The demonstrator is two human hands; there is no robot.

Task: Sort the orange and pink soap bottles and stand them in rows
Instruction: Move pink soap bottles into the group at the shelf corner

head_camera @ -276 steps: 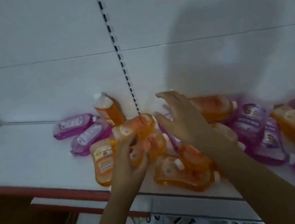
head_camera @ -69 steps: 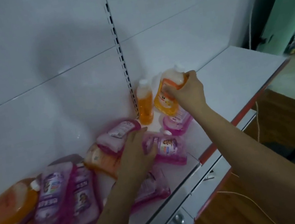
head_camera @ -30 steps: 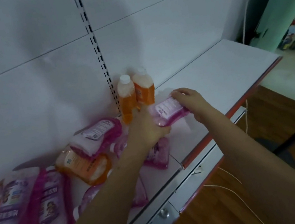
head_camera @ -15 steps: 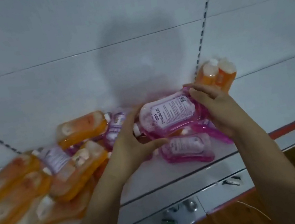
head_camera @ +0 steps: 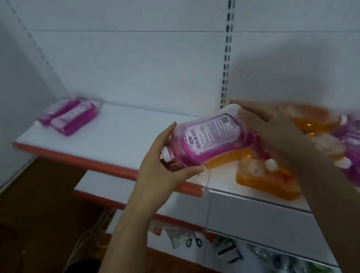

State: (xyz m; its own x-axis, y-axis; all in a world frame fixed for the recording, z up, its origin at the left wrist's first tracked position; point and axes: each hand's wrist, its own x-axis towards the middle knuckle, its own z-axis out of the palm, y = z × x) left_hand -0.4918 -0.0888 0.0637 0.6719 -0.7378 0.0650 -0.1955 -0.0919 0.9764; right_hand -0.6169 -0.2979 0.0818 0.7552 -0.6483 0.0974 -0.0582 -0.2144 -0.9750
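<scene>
Shop interior indicated: white shelf (head_camera: pixel 125 131) with red edge strip, slotted upright (head_camera: pixel 226 39) in back panel, identical soap bottles (head_camera: pixel 69 117) stocked.

One pink bottle held (head_camera: pixel 211 141), two pink bottles lying far left (head_camera: pixel 69 116); the blurred heap (head_camera: pixel 344 146) is uncountable.
</scene>
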